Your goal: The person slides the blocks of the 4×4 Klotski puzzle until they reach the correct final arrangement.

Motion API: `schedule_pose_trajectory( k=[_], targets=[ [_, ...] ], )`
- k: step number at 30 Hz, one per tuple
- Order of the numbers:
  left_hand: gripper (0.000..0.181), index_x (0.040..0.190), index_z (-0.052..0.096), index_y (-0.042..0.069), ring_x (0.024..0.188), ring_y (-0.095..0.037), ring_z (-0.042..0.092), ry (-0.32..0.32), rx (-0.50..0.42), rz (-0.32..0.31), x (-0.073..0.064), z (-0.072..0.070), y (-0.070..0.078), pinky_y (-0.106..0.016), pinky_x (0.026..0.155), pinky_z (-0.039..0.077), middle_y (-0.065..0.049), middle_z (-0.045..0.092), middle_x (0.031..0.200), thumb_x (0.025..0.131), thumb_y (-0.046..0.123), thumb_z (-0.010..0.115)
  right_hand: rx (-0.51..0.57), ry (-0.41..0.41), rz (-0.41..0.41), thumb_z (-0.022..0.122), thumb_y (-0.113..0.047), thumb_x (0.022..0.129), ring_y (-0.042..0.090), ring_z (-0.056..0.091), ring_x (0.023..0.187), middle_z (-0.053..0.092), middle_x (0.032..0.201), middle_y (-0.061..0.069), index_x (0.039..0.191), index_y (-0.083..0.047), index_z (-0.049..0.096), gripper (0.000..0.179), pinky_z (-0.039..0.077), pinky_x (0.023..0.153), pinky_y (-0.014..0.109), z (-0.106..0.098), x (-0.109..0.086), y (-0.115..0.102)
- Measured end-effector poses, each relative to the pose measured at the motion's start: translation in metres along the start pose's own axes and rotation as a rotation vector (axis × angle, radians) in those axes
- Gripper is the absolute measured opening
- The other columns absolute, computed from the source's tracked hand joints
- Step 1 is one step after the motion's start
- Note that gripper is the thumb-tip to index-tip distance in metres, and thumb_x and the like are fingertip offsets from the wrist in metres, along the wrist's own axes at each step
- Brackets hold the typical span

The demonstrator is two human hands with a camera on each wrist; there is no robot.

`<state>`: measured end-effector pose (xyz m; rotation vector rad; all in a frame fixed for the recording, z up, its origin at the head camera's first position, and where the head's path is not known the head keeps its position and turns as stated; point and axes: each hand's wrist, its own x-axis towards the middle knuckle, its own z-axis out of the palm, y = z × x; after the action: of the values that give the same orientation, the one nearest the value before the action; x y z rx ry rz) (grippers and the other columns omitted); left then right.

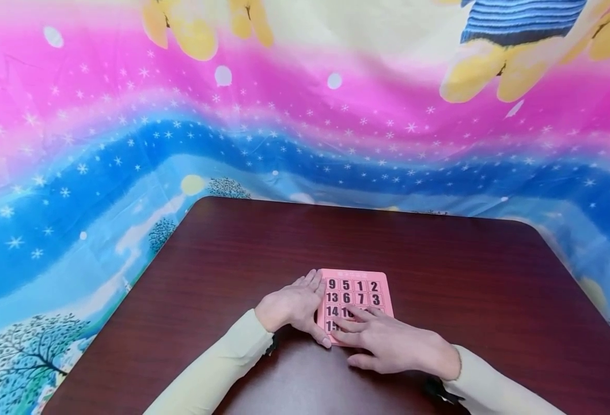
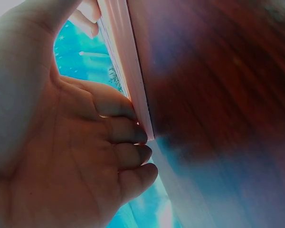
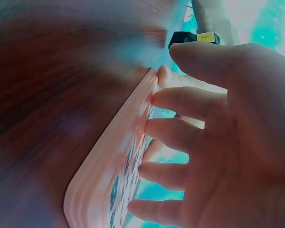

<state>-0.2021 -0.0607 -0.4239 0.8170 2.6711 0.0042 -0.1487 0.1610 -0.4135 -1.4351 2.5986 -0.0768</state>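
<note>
A pink sliding number puzzle [image 1: 381,285] with black numerals lies flat on the dark wooden table. My left hand [image 1: 295,304] rests along its left side, fingers extended at the upper left edge and thumb by the near left corner. In the left wrist view, those fingertips [image 2: 141,135] come up against the puzzle's pale side wall [image 2: 128,57]. Spread over the lower rows, my right hand [image 1: 395,346] touches the tiles with nearly straight fingers and hides several numbers. The right wrist view shows the fingers [image 3: 171,130] reaching over the puzzle's face, thumb held apart.
The brown table [image 1: 439,253] has rounded far corners. Behind it and along its sides hangs a patterned cloth [image 1: 305,127] in pink and blue. Dark straps [image 1: 442,391] show at both pale sleeves [image 1: 222,357].
</note>
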Motion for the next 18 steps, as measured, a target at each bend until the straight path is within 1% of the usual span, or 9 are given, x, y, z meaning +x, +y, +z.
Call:
schedule_pose_trajectory(
  k=[5,11,18],
  targets=[
    [0.131,0.156,0.018,0.000,0.154,-0.029,0.009,0.001,0.001,-0.002,0.000,0.000,0.000,-0.037,0.126,0.017,-0.019,0.010,0.165,0.064,0.078,0.071,-0.014,0.007,-0.001,0.059,-0.041,0.095,0.038,0.039,0.142,0.053,0.147,0.002,0.141,-0.030,0.055,0.047,0.038,0.108,0.063,0.001,-0.003,0.003],
    [0.132,0.156,0.018,0.001,0.154,-0.028,0.008,-0.001,0.001,-0.006,0.001,0.002,0.000,-0.036,0.127,0.015,-0.017,0.009,0.165,0.063,0.079,0.071,-0.011,0.031,0.001,0.060,-0.039,0.095,0.041,0.042,0.139,0.056,0.144,0.004,0.139,-0.029,0.057,0.045,0.039,0.106,0.064,0.001,-0.014,0.007],
    [0.131,0.156,0.020,0.001,0.154,-0.029,0.010,0.009,0.013,-0.005,0.000,0.002,0.000,-0.036,0.126,0.017,-0.019,0.011,0.165,0.063,0.078,0.072,0.013,0.029,0.013,0.061,-0.034,0.094,0.044,0.037,0.141,0.054,0.146,0.003,0.140,-0.030,0.055,0.046,0.036,0.108,0.066,0.001,-0.027,0.012]
  ],
)
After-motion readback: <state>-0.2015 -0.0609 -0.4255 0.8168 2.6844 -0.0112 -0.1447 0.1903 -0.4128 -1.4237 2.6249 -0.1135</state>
